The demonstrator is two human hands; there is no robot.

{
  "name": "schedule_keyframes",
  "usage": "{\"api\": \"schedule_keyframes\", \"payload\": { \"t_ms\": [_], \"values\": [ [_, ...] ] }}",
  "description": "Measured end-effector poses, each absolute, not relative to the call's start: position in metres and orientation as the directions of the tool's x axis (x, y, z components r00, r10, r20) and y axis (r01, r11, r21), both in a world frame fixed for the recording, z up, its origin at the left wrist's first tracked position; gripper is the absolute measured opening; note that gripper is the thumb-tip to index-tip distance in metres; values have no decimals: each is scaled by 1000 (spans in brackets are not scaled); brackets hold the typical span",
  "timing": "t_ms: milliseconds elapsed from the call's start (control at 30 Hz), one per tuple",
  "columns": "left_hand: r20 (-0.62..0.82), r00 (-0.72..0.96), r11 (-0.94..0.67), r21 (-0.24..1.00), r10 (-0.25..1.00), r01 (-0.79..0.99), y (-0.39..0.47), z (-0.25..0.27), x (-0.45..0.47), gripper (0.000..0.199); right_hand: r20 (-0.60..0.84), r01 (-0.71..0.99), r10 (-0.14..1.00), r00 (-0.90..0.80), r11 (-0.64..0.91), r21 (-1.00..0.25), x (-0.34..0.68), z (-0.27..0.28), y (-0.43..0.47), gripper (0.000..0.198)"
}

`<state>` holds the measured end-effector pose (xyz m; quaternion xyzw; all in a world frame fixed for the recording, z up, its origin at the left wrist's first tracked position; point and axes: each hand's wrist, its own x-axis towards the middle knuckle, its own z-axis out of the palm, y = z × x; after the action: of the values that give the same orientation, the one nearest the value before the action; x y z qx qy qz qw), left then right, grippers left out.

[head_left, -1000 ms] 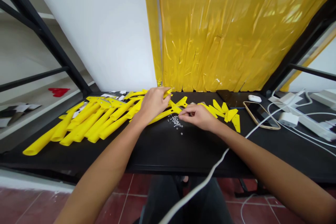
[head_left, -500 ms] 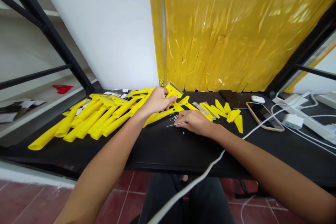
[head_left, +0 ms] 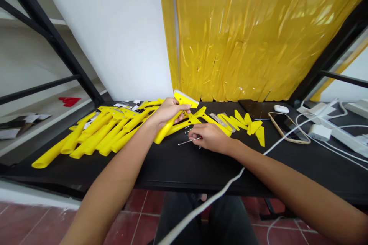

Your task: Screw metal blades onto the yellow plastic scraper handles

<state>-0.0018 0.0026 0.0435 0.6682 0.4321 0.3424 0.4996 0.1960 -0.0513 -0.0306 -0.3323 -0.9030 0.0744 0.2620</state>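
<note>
My left hand (head_left: 169, 110) is closed around a yellow scraper (head_left: 186, 100), whose metal blade edge points up and away and whose handle slants down toward me. In my right hand (head_left: 211, 137), low over the table, is a screwdriver (head_left: 188, 141) with its thin shaft pointing left. Small screws (head_left: 187, 130) lie scattered just beyond its fingers. More yellow scraper handles (head_left: 205, 116) lie crossed behind the right hand. To the right of them are flat metal blades (head_left: 220, 119) and small yellow plastic pieces (head_left: 254, 126).
Several yellow scrapers (head_left: 94, 134) are piled on the left of the black table (head_left: 172, 164). A phone (head_left: 289, 127), a dark tablet-like slab (head_left: 254, 110), a white earbud case (head_left: 281, 109) and a charger (head_left: 319, 132) lie right. A white cable (head_left: 227, 189) crosses the front edge.
My left hand has lifted the scraper slightly clear of the others, its handle now showing below the fingers. The right hand has shifted slightly left and down with the screwdriver.
</note>
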Motion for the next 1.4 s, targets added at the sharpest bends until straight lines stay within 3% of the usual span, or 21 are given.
{"api": "schedule_keyframes", "payload": {
  "t_ms": [133, 267, 367, 667, 1100, 1400],
  "values": [
    [-12, 449, -80, 979, 893, 186, 4, 43, -3, 25, 591, 457, 705, -393, 707, -540, 204, -17, -52, 9],
    [0, 484, -90, 982, 875, 163, -8, 43, 8, 24, 609, 361, 788, -94, 597, -716, 215, -7, -45, 17],
    [-2, 496, -90, 983, 868, 161, -19, 44, 19, 22, 661, 339, 750, -34, 631, -698, 220, -5, -40, 19],
    [-25, 477, -33, 993, 878, 112, -22, 38, 26, 18, 676, 353, 730, -105, 662, -661, 225, -8, -35, 15],
    [41, 497, -150, 972, 867, 182, -23, 34, 28, 24, 662, 378, 748, -54, 629, -679, 225, -11, -35, 13],
    [1, 522, -109, 978, 853, 176, -22, 29, 30, 25, 726, 493, 666, -173, 696, -521, 231, -7, -41, 15]
  ]
}}
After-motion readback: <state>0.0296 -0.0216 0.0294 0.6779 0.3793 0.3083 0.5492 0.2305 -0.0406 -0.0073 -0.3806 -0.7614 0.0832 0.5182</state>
